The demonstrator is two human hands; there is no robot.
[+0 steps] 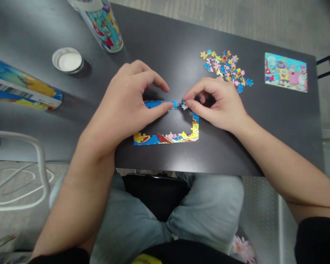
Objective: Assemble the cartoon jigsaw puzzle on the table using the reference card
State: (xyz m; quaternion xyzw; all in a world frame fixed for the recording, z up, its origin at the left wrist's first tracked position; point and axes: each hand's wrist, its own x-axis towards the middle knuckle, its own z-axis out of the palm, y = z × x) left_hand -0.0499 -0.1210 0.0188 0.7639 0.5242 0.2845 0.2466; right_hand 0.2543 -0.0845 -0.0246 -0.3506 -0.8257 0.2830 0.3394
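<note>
A partly built jigsaw frame point(167, 138) lies on the dark table point(167, 47) in front of me; its bottom edge, right side and part of its top edge are joined. My left hand point(126, 102) rests over the frame's left part, fingers curled, a fingertip pressing the blue top strip point(165, 104). My right hand point(217, 104) pinches a small puzzle piece point(184, 106) at the gap in the top edge, next to the strip's end.
A heap of loose puzzle pieces point(225, 69) lies at the back right, beside a cartoon reference picture point(286, 71). A tall printed tube point(101, 24) and its round lid point(68, 60) stand at the back left. A second printed tube point(22, 86) lies at the left edge. A metal chair frame point(30, 161) stands at the left.
</note>
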